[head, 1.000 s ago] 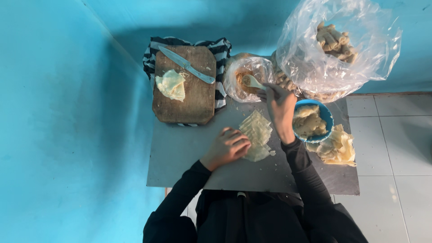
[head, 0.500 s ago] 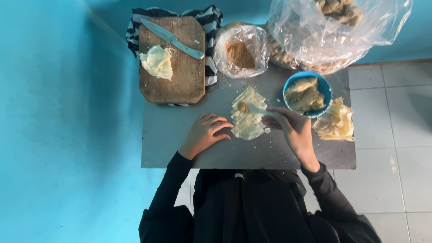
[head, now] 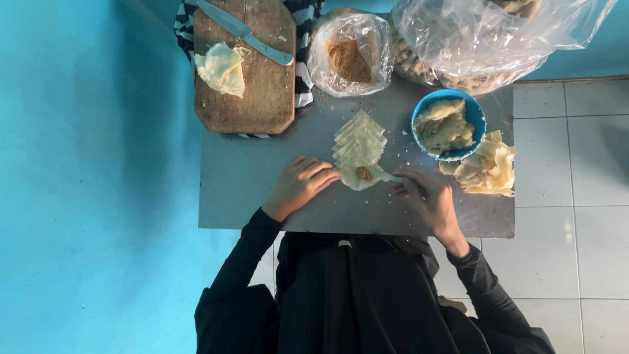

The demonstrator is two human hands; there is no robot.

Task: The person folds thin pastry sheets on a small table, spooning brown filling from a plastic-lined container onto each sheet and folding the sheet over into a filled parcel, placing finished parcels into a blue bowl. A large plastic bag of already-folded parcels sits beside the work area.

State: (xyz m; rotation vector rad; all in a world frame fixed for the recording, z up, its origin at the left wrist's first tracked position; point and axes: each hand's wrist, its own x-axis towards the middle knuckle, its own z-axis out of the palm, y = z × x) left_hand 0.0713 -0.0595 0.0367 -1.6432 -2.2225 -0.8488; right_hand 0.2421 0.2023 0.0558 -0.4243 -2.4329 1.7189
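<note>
Hands (head: pixel 367 190) pinching wrapper (head: pixel 362 176), fingertips hidden

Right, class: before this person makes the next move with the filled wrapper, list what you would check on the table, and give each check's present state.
1. Filling sits on the front wrapper: ok, a small brown dab is near its middle.
2. Left hand steadies the wrapper: ok, fingertips touch its left edge.
3. Right hand grips the wrapper's right corner: ok, fingers pinch it.
4. Wrapper lies free of the stacked row: not ok, it overlaps the next one.
5. Filling bag is open: ok.
6. Knife is out of the way: ok, it is on the cutting board.
</note>
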